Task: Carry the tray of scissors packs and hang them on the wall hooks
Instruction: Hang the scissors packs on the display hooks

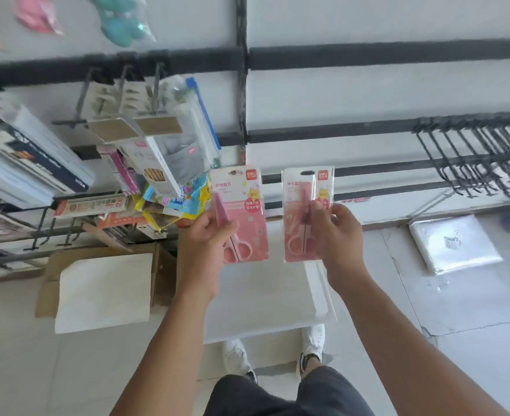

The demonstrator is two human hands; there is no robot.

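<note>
A person standing before a display wall holds two pink scissors packs upright, side by side and apart. The left hand (208, 235) has its fingers (229, 228) curled shut around the left pack (243, 205), thumb across the blister front. At three o'clock from it, the right hand (336, 232) pinches the right pack (300, 211) by its right edge, fingers closed on the card. Below the packs, at six o'clock, a white tray (319, 295) lies on the floor by the person's shoes; it looks bare, though the arms cover part of it. Black wall hooks (469, 157) jut out at two o'clock, blurred.
</note>
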